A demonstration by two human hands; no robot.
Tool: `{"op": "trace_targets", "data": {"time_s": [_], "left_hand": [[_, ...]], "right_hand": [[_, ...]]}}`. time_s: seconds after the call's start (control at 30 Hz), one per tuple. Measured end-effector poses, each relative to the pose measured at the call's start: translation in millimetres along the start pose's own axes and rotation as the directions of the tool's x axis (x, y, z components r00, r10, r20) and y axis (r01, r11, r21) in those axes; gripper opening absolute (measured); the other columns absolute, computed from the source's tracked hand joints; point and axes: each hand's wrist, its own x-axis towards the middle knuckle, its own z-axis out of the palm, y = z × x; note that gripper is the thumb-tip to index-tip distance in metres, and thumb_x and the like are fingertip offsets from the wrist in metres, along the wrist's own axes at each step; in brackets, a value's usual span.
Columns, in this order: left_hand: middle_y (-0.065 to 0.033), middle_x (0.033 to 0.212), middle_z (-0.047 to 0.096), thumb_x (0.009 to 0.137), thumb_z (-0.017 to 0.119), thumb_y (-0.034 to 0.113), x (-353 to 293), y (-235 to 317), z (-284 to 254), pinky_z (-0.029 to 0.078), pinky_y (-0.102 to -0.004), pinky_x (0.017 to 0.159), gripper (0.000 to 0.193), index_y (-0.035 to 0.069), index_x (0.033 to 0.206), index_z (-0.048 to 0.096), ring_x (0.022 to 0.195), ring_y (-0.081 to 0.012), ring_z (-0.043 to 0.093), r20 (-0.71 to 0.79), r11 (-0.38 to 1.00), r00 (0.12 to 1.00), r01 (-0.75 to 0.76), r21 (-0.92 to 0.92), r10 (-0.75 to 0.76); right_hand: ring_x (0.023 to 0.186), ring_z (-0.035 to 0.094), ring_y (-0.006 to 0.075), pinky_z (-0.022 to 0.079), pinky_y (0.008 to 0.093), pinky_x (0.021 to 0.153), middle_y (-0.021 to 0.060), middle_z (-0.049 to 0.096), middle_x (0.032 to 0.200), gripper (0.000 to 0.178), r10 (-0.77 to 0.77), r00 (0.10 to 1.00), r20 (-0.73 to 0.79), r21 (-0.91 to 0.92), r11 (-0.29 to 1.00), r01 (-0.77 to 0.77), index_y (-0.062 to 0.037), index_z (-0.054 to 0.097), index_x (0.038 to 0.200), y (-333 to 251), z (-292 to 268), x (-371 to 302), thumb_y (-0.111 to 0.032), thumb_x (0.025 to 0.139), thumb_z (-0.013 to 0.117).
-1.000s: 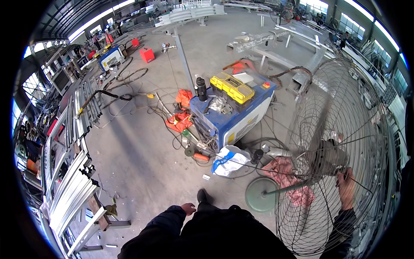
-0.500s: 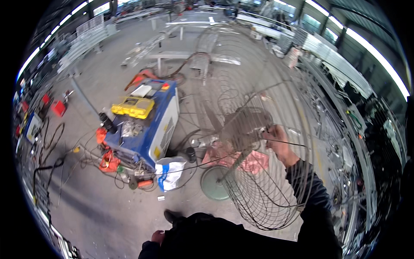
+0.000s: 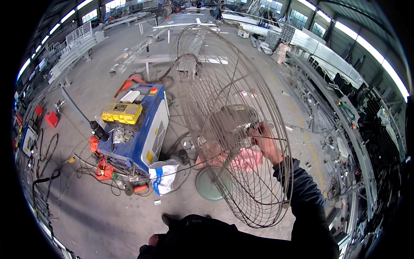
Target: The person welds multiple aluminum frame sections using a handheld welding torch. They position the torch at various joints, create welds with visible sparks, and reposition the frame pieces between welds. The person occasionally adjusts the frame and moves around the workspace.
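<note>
A large floor fan with a round wire cage (image 3: 254, 203) stands right in front of me, on a round green base (image 3: 210, 184). Its dark motor housing (image 3: 235, 117) shows through the wires. At the back of that housing is my right hand (image 3: 268, 144), fingers closed on a part of the fan that the wires and fingers partly hide. My left hand (image 3: 153, 240) hangs low beside my body at the lower edge, nearest to the floor; its fingers are mostly hidden. Pinkish-red sheeting (image 3: 248, 159) lies behind the fan's stand.
Left of the fan stands a blue and white machine (image 3: 156, 125) with a yellow toolbox (image 3: 123, 113) on top. A white and blue sack (image 3: 164, 177) leans by it. Cables (image 3: 82, 172) trail over the floor. Long metal profiles (image 3: 345, 121) line the right side.
The view has shifted slightly, so the fan and machine sit further left in the picture. My right hand stays at the motor housing; my left hand still hangs low.
</note>
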Motion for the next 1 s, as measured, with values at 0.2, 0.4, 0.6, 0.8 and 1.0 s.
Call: {"op": "trace_targets", "data": {"time_s": [0.2,0.4,0.6,0.8,1.0], "left_hand": [[-0.0232,0.122,0.08,0.094,0.075,0.046,-17.6,-20.9,-1.8,0.059,-0.0478,0.105,0.053,0.007,0.13,0.079,0.12,-0.0402,0.075,0.04,0.971,0.998,-0.038,-0.237,0.049],[-0.0232,0.119,0.082,0.09,0.075,0.047,-19.7,-21.5,-33.6,0.062,-0.0445,0.1,0.063,0.003,0.135,0.077,0.11,-0.0354,0.08,0.041,0.934,0.983,0.184,-0.308,-0.18],[-0.0231,0.117,0.081,0.095,0.071,0.049,2.1,-127.5,-76.4,0.06,-0.0456,0.103,0.053,0.009,0.129,0.079,0.115,-0.038,0.077,0.103,0.926,0.982,0.186,-0.327,-0.161],[-0.0237,0.128,0.078,0.096,0.069,0.05,38.6,-210.3,-182.0,0.057,-0.0453,0.108,0.058,0.009,0.136,0.075,0.123,-0.0392,0.073,0.128,0.937,0.987,0.136,-0.322,-0.099],[-0.0225,0.116,0.081,0.098,0.07,0.042,65.7,-306.8,-328.3,0.06,-0.0461,0.1,0.056,0.008,0.142,0.072,0.109,-0.0377,0.078,-0.05,0.915,0.988,0.118,-0.385,-0.149]], "right_hand": [[0.072,0.057,0.013,0.052,0.0331,0.065,0.0016,0.059,0.089,0.029,-0.141,0.981,-0.137,-0.292,0.951,0.096,-0.0051,0.063,0.106,95.6,-28.4,-9.8,-0.033,0.113,0.062],[0.059,0.059,0.0179,0.046,0.0314,0.05,0.0054,0.06,0.073,0.024,0.606,0.794,-0.042,-0.687,0.56,-0.464,-0.0044,0.065,0.098,263.8,-50.1,-168.3,-0.02,0.112,0.053],[0.063,0.062,0.0203,0.048,0.0337,0.053,0.0061,0.063,0.076,0.023,0.789,0.556,0.26,-0.67,0.562,-0.485,-0.0052,0.066,0.098,267.4,241.6,-191.2,-0.021,0.11,0.056],[0.066,0.064,0.0226,0.05,0.036,0.057,0.0067,0.065,0.079,0.021,0.685,0.49,0.539,-0.679,0.698,-0.228,-0.0059,0.067,0.098,210.4,522.9,-160.9,-0.023,0.108,0.059],[0.07,0.066,0.025,0.052,0.0383,0.06,0.0073,0.067,0.082,0.021,0.594,0.427,0.682,-0.623,0.777,-0.087,-0.0067,0.068,0.098,158.9,733.4,-142.0,-0.024,0.106,0.062]]}}
